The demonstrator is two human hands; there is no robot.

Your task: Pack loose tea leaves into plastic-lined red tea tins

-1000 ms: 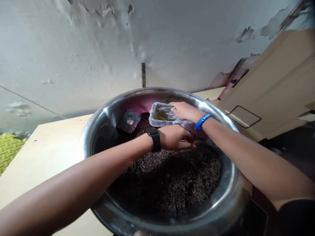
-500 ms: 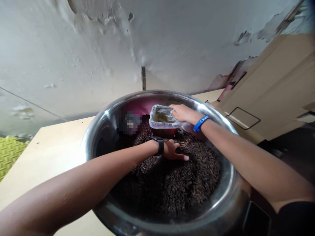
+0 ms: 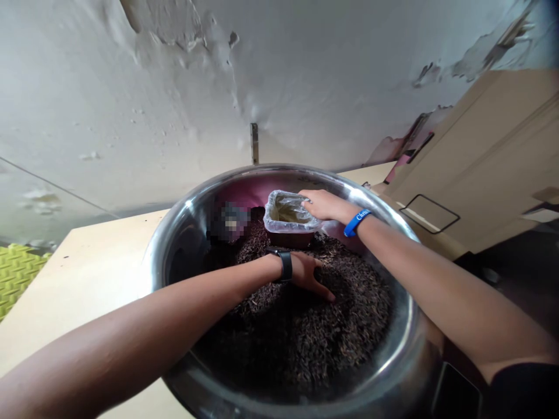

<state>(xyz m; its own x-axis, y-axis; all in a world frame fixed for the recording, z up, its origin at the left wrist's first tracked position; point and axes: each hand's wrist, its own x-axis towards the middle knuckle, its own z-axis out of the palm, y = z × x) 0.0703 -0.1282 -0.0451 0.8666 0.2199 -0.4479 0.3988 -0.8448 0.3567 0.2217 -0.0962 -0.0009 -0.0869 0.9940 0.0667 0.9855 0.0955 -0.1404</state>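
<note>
A wide steel basin (image 3: 282, 406) holds a heap of dark, thin dried bits that look like loose tea leaves (image 3: 345, 337). On the heap, toward the back, stands a small dark-red box (image 3: 290, 238) lined with a clear plastic bag (image 3: 269, 218); its inside looks yellowish. My right hand (image 3: 325, 205), with a blue wristband, grips the box's right rim and the liner. Just in front of the box, my left hand (image 3: 308, 273), wearing a black watch, is pressed into the leaves. Its thumb is spread away from the fingers, whose tips are hidden.
Pink material (image 3: 244, 192) lines the basin's back, with a blurred-out object (image 3: 228, 221) at its left inside. The basin stands on a pale wooden table (image 3: 109, 256) against a peeling wall (image 3: 174, 116). A large cardboard box (image 3: 484, 151) is at right, yellow matting (image 3: 20, 276) at far left.
My left hand has sunk lower into the leaves, its thumb tipping downward. My right hand keeps its hold on the box, which stays about where it was.
</note>
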